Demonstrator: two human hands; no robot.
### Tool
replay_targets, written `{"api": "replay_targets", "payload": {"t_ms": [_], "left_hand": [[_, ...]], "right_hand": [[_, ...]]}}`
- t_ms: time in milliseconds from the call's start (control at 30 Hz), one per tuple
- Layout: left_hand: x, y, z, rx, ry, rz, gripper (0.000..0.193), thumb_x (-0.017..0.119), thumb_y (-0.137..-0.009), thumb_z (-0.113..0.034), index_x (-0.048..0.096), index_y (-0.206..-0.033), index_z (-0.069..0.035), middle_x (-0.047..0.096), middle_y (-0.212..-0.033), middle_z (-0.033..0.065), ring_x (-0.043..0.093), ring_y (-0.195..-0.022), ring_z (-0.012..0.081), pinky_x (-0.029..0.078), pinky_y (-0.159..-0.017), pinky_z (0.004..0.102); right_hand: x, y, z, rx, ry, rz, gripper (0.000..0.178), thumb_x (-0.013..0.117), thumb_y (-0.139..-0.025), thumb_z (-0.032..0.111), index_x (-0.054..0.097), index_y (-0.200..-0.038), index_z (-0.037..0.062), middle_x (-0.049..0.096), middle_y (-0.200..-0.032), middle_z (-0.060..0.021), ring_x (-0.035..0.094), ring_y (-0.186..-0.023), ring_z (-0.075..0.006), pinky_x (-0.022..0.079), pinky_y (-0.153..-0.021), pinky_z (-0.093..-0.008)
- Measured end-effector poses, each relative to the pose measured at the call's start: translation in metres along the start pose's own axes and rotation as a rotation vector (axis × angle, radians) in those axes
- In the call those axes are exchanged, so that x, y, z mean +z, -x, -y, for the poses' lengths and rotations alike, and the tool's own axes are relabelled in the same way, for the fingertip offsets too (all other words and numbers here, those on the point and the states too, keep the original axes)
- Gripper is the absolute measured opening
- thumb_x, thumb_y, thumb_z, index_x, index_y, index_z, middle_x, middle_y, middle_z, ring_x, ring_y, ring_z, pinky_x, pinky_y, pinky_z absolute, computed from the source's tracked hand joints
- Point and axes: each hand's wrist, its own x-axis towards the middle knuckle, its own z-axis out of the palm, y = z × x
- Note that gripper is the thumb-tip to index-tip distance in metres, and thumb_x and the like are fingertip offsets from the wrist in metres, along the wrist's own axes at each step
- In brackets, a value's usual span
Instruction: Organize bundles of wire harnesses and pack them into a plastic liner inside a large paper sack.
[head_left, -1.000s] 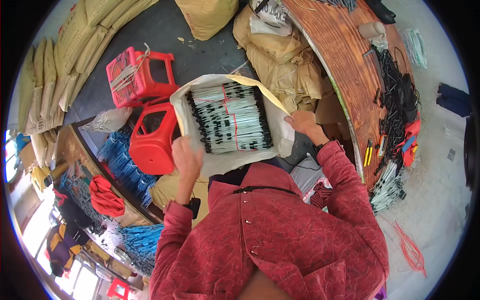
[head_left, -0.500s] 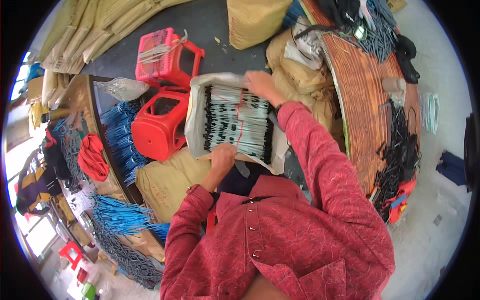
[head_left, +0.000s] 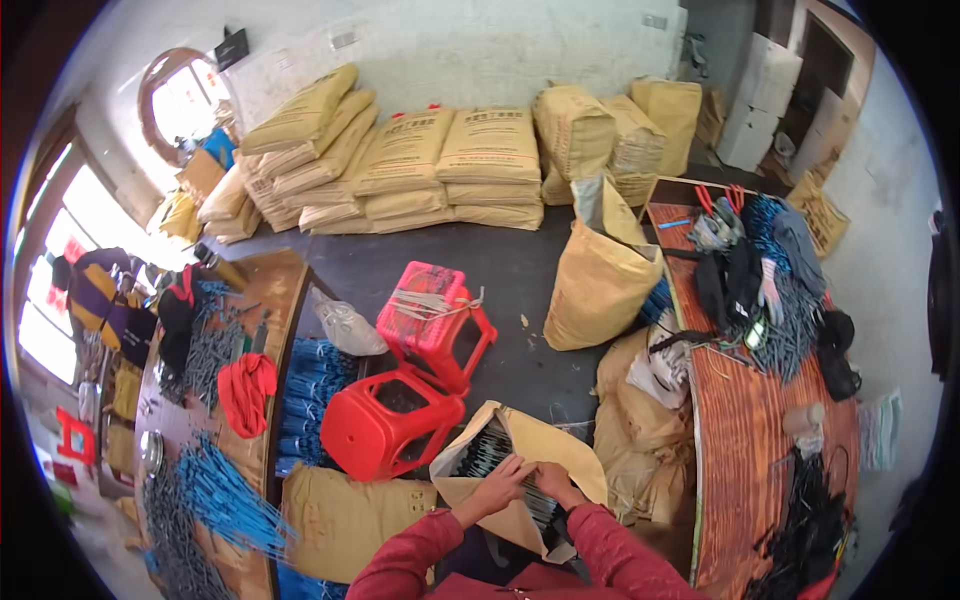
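A tan paper sack (head_left: 565, 440) with a pale lining stands in front of me, its mouth spread wide. Inside it lie rows of thin pale strips with black ends (head_left: 486, 450), partly covered by my hands. My left hand (head_left: 497, 488) reaches over the sack's near left side, its fingers bent together above the strips. Close beside it, almost touching, my right hand (head_left: 556, 483) is closed in a pinch over the middle of the opening. Whatever the fingertips of either hand grip is too small to make out.
Two red plastic stools (head_left: 385, 425) stand just left of the sack. A wooden bench (head_left: 750, 450) with black and grey strips runs along the right; a left table (head_left: 255, 480) carries blue strips. Full sacks (head_left: 490, 150) are stacked by the far wall, and an open sack (head_left: 600, 285) stands ahead.
The view has tilted up toward the far wall. My hands were apart on the sack's far and near rims; now they have come together over its opening. The sack's mouth looks more folded in.
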Motion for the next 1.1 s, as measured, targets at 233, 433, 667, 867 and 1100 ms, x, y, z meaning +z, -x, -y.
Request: {"api": "replay_targets", "payload": {"t_ms": [233,433,667,867,1100], "left_hand": [[0.028,-0.022,0.032,0.028,-0.058,0.046,0.011,0.061,-0.07,-0.017,0.068,-0.07,-0.009,0.057,-0.106,0.0111,0.046,-0.117,0.0309,0.025,-0.114,0.0469],[0.039,-0.021,0.038,-0.053,-0.146,0.113,0.013,0.059,-0.071,-0.017,0.069,-0.068,-0.01,0.058,-0.076,0.0082,0.055,-0.096,0.0268,0.024,-0.114,0.0469],[0.046,-0.018,0.033,-0.049,-0.148,0.057,0.013,0.059,-0.072,-0.017,0.067,-0.064,-0.011,0.057,-0.075,0.0074,0.055,-0.087,0.0237,0.025,-0.114,0.0461],[0.06,-0.011,0.025,-0.145,0.138,-0.097,0.011,0.059,-0.071,-0.014,0.067,-0.068,-0.007,0.06,-0.08,0.0095,0.059,-0.087,0.028,0.04,-0.102,0.0424],[0.069,-0.009,0.061,-0.145,-0.176,0.181,0.009,0.06,-0.066,-0.015,0.066,-0.064,-0.008,0.063,-0.069,0.0101,0.06,-0.084,0.0269,0.048,-0.086,0.0431]], "right_hand": [[0.004,-0.014,0.0,0.105,0.191,0.189,0.026,0.053,-0.087,0.027,0.068,-0.104,0.0171,0.068,-0.096,-0.0161,0.064,-0.09,-0.0373,0.051,-0.076,-0.0486],[0.006,-0.02,0.004,0.102,0.25,0.171,0.025,0.052,-0.087,0.027,0.069,-0.102,0.0162,0.068,-0.095,-0.0162,0.064,-0.09,-0.0368,0.051,-0.076,-0.0488],[0.002,-0.012,0.012,0.13,0.325,0.231,0.025,0.052,-0.086,0.027,0.068,-0.098,0.0132,0.068,-0.094,-0.0175,0.065,-0.089,-0.0367,0.051,-0.076,-0.0493],[-0.007,0.026,0.03,0.131,0.348,0.194,0.034,0.058,-0.081,0.04,0.068,-0.094,0.0095,0.068,-0.088,-0.0202,0.065,-0.081,-0.0407,0.051,-0.072,-0.0515],[-0.004,0.021,0.052,0.155,0.435,0.248,0.09,0.072,-0.061,0.067,0.049,-0.122,0.0052,0.057,-0.116,-0.0198,0.054,-0.11,-0.0367,0.04,-0.092,-0.0486]]}}
